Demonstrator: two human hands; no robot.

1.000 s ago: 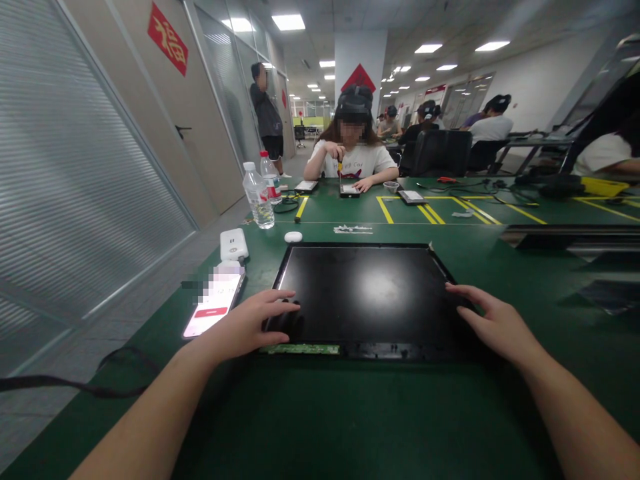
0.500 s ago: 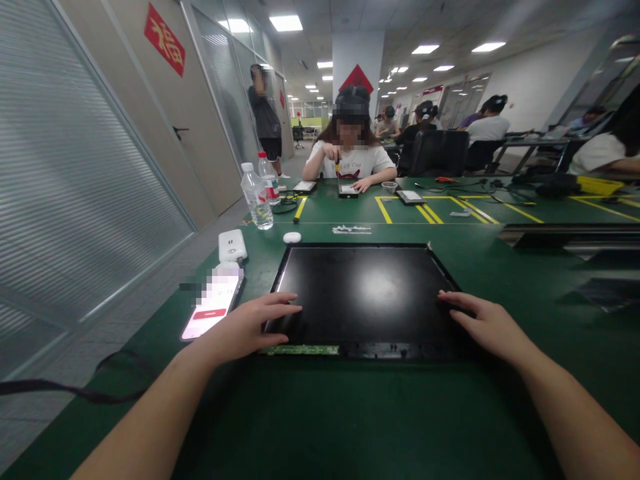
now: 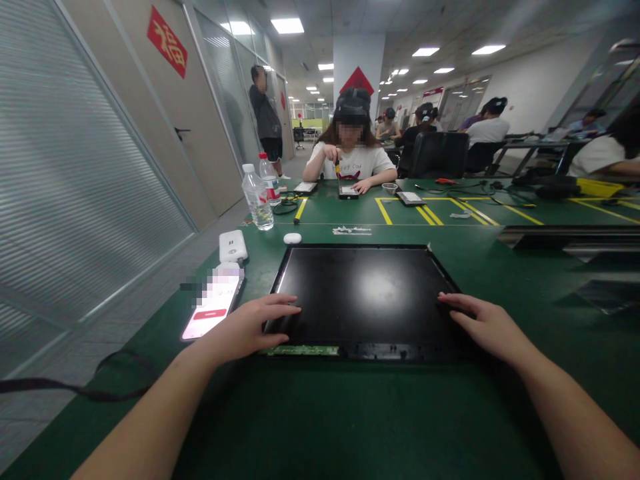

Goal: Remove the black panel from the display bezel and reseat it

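A dark flat display panel (image 3: pixel 340 300) in a thin black frame lies on the green table in front of me. Along its near edge a strip of green circuit board (image 3: pixel 305 350) shows. My left hand (image 3: pixel 260 323) is at the panel's left edge, fingers apart and stretched over the screen. At the right edge is my right hand (image 3: pixel 483 323), its fingers also extended onto the panel's border. Neither hand is wrapped around anything. Whether every fingertip presses on the surface, I cannot tell.
Left of the panel lie a lit phone (image 3: pixel 215 303) and a white power bank (image 3: pixel 233 247). A white earphone case (image 3: pixel 293 238) and water bottles (image 3: pixel 257 200) stand beyond. Dark metallic strips (image 3: pixel 575 237) lie right. Across the table, a person (image 3: pixel 353 147) holds a screwdriver (image 3: pixel 338 168).
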